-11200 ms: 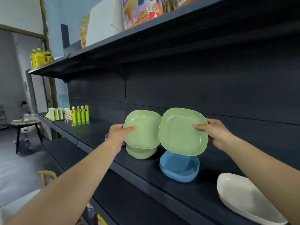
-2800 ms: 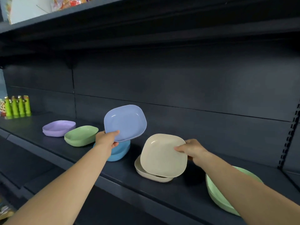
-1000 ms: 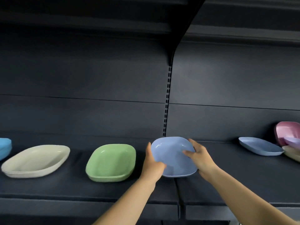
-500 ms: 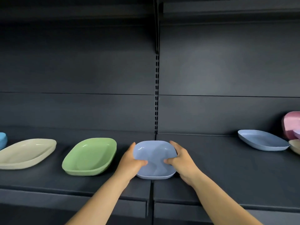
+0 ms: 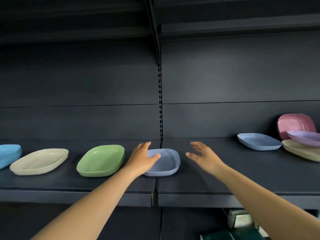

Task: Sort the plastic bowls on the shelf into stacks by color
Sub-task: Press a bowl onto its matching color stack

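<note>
I see the pale periwinkle bowl (image 5: 163,161) flat on the shelf (image 5: 207,177); left hand (image 5: 142,159) loose-fingered, overlapping its 9 o'clock rim, right hand (image 5: 203,156) spread wide, empty

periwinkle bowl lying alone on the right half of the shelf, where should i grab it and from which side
Take the periwinkle bowl by its near rim, coming from the front. It sits upright and apart from the pink bowl, lilac bowl and beige bowl crowding its right side. A thumb inside with fingers under the shallow wall should probably hold it. The right hand is open and nearest.
</note>
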`<state>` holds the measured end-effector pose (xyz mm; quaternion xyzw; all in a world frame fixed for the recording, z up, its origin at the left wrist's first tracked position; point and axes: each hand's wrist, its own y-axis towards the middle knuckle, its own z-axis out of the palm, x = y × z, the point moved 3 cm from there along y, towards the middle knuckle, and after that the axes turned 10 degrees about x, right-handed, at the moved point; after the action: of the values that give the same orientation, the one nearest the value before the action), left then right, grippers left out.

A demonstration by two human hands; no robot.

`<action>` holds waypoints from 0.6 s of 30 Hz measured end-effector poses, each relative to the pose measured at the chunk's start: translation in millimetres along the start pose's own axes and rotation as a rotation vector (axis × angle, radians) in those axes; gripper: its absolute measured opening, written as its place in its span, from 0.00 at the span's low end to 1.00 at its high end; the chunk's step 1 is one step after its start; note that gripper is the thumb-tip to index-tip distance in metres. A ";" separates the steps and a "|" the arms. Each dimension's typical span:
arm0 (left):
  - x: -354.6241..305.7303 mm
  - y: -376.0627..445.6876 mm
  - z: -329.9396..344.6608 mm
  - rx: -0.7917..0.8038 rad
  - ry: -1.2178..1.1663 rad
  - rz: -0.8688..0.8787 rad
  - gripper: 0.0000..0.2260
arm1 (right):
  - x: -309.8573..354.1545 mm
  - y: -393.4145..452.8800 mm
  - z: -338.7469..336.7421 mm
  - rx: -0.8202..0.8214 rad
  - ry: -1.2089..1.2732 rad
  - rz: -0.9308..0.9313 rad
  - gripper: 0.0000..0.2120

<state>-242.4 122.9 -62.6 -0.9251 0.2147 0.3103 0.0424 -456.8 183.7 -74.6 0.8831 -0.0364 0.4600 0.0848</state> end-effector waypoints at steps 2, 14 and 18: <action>-22.3 -9.8 -1.8 -0.003 0.133 0.077 0.29 | 2.3 -22.7 -27.4 0.008 -0.228 -0.035 0.27; -161.2 -63.3 70.5 0.081 0.314 0.281 0.27 | -22.2 -154.2 -151.4 -0.125 -0.644 0.017 0.28; -206.4 -68.4 91.3 0.079 0.352 0.333 0.27 | -35.3 -174.7 -179.3 -0.174 -0.663 0.035 0.28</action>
<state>-411.8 280.6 -17.5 -0.9143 0.3804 0.1385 -0.0113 -596.8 387.9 -23.0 0.9732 -0.1164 0.1446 0.1355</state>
